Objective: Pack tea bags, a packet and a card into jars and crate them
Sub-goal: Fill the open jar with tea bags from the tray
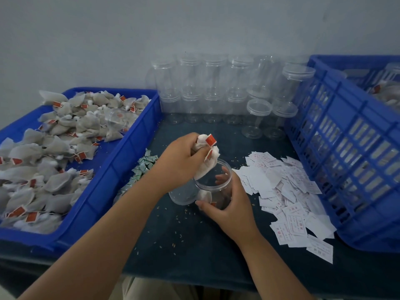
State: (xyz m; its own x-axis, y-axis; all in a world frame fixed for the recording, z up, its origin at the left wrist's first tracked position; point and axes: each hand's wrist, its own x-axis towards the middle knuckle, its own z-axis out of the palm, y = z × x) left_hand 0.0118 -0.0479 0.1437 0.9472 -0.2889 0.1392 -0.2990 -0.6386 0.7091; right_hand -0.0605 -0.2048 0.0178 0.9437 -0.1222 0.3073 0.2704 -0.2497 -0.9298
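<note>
Tea bags (205, 167), soft white mesh pouches with red paper tags, hang bunched from the left hand (179, 159), whose curled fingers pinch them just above the jar's mouth. The lowest pouch dips over the rim. The jar (183, 194) is clear, smooth plastic, round, tilted on the dark cloth (194, 245) with its open mouth leaning toward two o'clock. It sits mid-table. The right hand (231, 206) wraps round its wall from five o'clock, with the thumb on the near side and fingertips showing through the plastic. One pouch (204, 194) already lies inside. At nine o'clock from the jar is a shallow blue plastic tray (121, 161) holding a loose heap (54, 137) of greyish, pillow-shaped bags with red tags. Between tray and jar lies a drift of small green-and-white packets (144, 167). At three o'clock, flat white cards (290, 191) with pink print are scattered, overlapping. Beyond them stands a slatted blue crate (346, 148). At twelve o'clock, against the wall, clear empty jars (214, 83) with threaded necks are stacked in rows.
</note>
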